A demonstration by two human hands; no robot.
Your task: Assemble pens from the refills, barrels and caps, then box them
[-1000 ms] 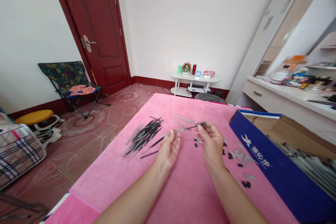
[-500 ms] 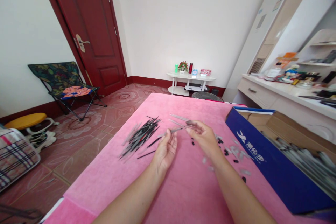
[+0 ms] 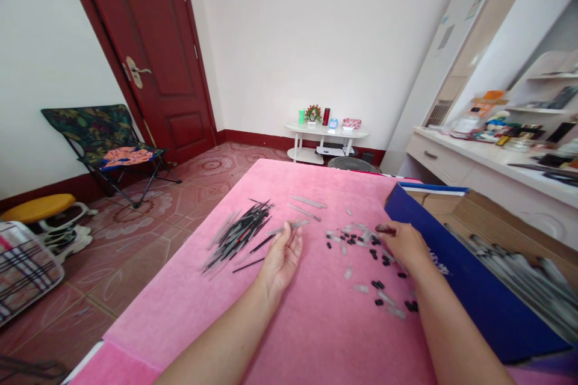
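Observation:
My left hand (image 3: pixel 280 257) lies palm up on the pink cloth (image 3: pixel 311 325), its fingertips pinching a clear pen tube (image 3: pixel 291 227) that points away to the right. Just left of it lies a heap of black refills and clear tubes (image 3: pixel 237 233). My right hand (image 3: pixel 403 244) rests further right, fingers curled down among scattered small black caps and clear bits (image 3: pixel 361 239), close against the blue cardboard box (image 3: pixel 456 277). What the curled fingers hold, if anything, is hidden.
The blue box holds several grey pens (image 3: pixel 519 277). Two loose clear tubes (image 3: pixel 307 201) lie further back on the cloth. A white desk (image 3: pixel 487 162) stands to the right, with a folding chair (image 3: pixel 108 138), a red door (image 3: pixel 153 54) and a small white table (image 3: pixel 325 132) beyond.
My right hand let go of the tube it shared with the left hand and moved right to the caps beside the box. The left hand stayed put with the tube.

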